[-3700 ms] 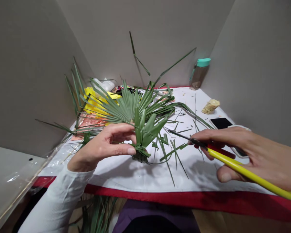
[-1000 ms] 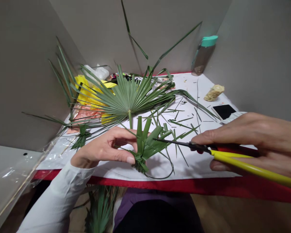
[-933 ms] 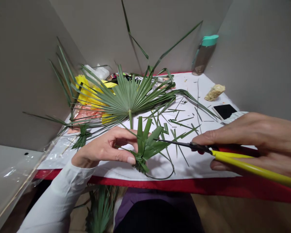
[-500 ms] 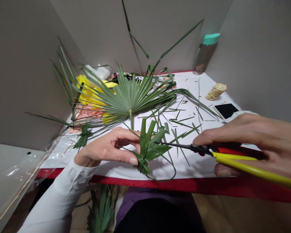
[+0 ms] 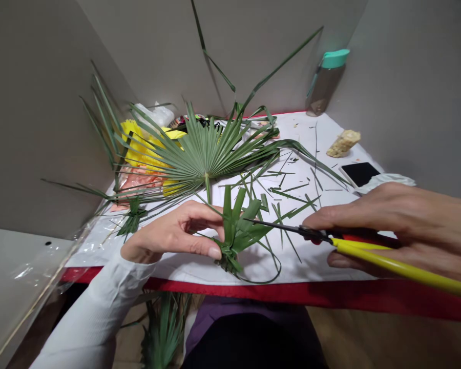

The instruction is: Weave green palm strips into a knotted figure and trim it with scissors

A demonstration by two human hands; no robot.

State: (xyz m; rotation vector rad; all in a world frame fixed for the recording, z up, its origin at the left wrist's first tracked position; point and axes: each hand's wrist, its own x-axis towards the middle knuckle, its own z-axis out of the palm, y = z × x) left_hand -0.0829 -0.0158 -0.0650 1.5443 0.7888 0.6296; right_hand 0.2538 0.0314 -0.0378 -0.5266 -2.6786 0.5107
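Between thumb and fingers, my left hand pinches the base of a folded, woven palm-leaf piece over the front of the table. Several green strips stand up from its knot, and a thin strand loops out below it. My right hand is wrapped round a pair of scissors with yellow and red handles. Their dark, narrow blades point left and reach the upper strips of the woven piece; the blades look closed together. Behind both hands lies a large fan palm leaf, its stalk toward me.
A small knotted leaf bundle lies on the left. Cut strips litter the white cloth. At the right are a phone, a pale rough chunk and a bottle. Yellow material sits behind the leaf.
My right hand and the scissors have shifted slightly left and the blade tip a little up. The woven piece has moved slightly to the right in my left hand.
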